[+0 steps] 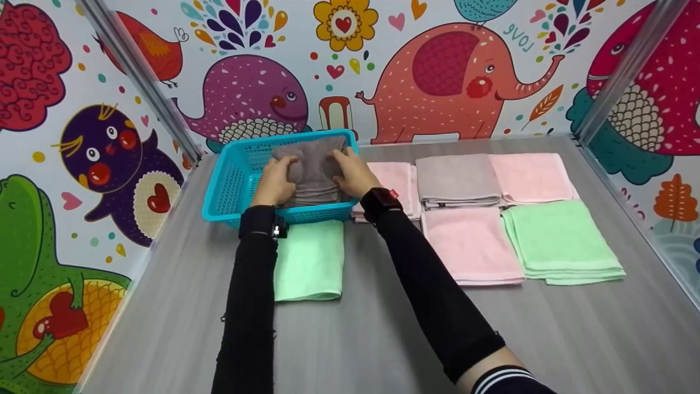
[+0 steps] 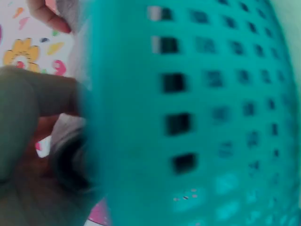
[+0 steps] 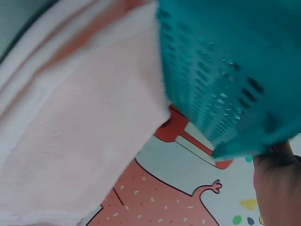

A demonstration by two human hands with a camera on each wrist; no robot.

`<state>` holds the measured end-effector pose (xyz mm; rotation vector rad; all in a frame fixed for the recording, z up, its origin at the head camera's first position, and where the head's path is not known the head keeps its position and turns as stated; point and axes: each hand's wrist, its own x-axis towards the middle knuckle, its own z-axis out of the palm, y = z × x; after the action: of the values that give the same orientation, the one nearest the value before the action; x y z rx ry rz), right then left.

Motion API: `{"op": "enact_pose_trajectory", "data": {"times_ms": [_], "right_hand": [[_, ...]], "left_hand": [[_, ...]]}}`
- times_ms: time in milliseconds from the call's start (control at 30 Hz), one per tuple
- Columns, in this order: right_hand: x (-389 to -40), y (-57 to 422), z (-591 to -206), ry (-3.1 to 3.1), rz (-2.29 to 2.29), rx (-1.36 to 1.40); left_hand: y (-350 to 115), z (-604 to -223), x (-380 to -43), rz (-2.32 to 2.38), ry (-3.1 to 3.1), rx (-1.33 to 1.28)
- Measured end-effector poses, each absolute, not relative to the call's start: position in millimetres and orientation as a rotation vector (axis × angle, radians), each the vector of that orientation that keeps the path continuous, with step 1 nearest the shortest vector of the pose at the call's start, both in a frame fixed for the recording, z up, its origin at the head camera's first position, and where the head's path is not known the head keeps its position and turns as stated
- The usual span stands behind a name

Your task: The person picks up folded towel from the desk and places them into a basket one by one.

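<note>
A folded grey-brown towel (image 1: 317, 158) lies in the right part of a turquoise perforated basket (image 1: 219, 205). My left hand (image 1: 276, 181) grips its left side with curled fingers, while my right hand (image 1: 356, 174) holds the opposite side near the basket's right rim. The left wrist view has the left hand (image 2: 33, 127) beside the blurred basket wall (image 2: 136, 117), with grey cloth partly hidden behind it. From the right wrist, part of the right hand (image 3: 280, 188) shows at the basket's edge.
A folded green towel (image 1: 310, 262) lies in front of the basket. To the right are pink towels (image 1: 470, 246), a grey-brown towel (image 1: 456, 178) and another green towel (image 1: 563, 238), all folded flat. Cartoon-printed walls (image 1: 350, 71) with metal posts enclose the grey table (image 1: 372, 339).
</note>
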<state>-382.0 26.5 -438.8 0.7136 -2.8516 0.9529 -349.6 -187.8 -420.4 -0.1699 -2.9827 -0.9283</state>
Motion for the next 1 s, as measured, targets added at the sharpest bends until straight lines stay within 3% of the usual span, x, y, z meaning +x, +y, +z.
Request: {"op": "enact_pose_trajectory", "data": {"times_ms": [467,1000], "right_hand": [[-383.2,5.2,-456.2,-2.951,-0.027,0.671],[-382.3,-9.7,-447.0,-3.096,-0.494,0.600]], "left_hand": [[-187.6,-440.9,-355.2,-0.694,-3.432,-0.160],[-181.1,-431.7,-355.9,-0.707,-3.576,0.069]]}}
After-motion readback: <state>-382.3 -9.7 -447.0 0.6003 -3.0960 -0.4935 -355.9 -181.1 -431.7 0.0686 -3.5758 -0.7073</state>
